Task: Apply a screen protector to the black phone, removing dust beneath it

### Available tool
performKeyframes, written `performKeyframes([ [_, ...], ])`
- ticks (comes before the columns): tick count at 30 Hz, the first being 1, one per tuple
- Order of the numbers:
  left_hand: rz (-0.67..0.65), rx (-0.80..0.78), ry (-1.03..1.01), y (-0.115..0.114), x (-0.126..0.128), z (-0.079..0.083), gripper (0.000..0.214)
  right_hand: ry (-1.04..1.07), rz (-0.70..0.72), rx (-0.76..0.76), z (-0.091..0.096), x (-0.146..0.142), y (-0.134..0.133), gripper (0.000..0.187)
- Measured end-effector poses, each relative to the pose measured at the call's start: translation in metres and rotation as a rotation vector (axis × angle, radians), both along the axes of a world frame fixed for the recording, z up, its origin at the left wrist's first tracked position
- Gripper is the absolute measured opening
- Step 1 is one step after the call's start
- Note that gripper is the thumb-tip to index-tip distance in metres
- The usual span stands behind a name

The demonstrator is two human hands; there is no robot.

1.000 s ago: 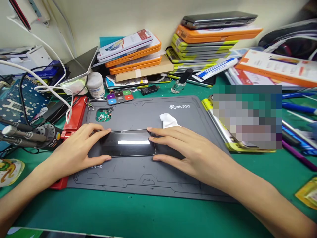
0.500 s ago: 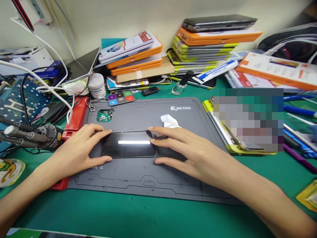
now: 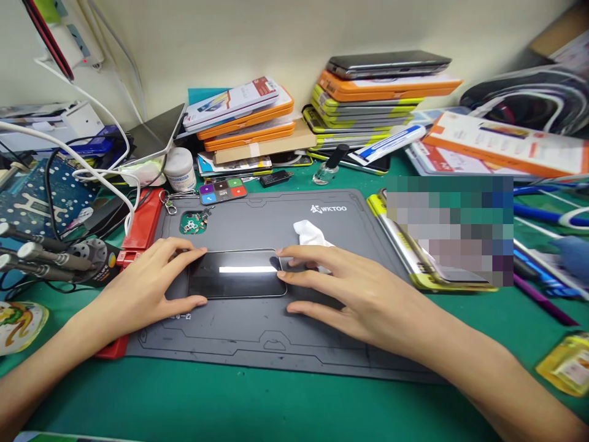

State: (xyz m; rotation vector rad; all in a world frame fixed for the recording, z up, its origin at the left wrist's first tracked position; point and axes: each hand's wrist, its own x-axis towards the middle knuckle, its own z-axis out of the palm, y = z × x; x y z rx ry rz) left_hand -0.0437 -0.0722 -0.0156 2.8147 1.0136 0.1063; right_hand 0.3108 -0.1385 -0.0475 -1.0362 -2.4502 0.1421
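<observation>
A smartphone point(image 3: 239, 283) with a dark glossy screen lies flat on a grey work mat point(image 3: 221, 337), a bright strip of light reflected in its glass. My left hand point(image 3: 145, 279) grips its left end, fingers at the far edge and thumb at the near edge. At the phone's right end, my right hand point(image 3: 350, 282) has its fingers spread; the fingertips touch the upper right corner and side, while the thumb sits apart from the glass. Partly behind my right hand is a crumpled white cloth or tissue point(image 3: 307, 233).
Screwdrivers stand in a round holder point(image 3: 92, 255) at left, beside a red clamp-like piece point(image 3: 143, 224). Small metal parts fill a recess point(image 3: 194, 222) in the mat. A small bottle point(image 3: 326, 172), a white jar point(image 3: 179, 169) and stacked boxes point(image 3: 246, 120) line the back. A yellow-edged package point(image 3: 414, 276) is at right.
The camera view has tilted and shifted slightly, so the scene sits a little lower. Both hands and the phone keep nearly the same places on the mat.
</observation>
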Motion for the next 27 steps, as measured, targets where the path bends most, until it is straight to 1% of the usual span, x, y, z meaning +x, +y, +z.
performKeyframes([
  [14, 0.003, -0.006, 0.005, 0.0014, -0.0018, -0.0029, 0.067, -0.014, 0.019, 0.022, 0.0018, 0.0009, -0.002, 0.022],
  [27, 0.01, -0.038, -0.026, 0.0002, -0.0018, -0.0032, 0.066, 0.002, 0.031, 0.013, 0.0081, -0.0004, -0.0041, 0.018],
])
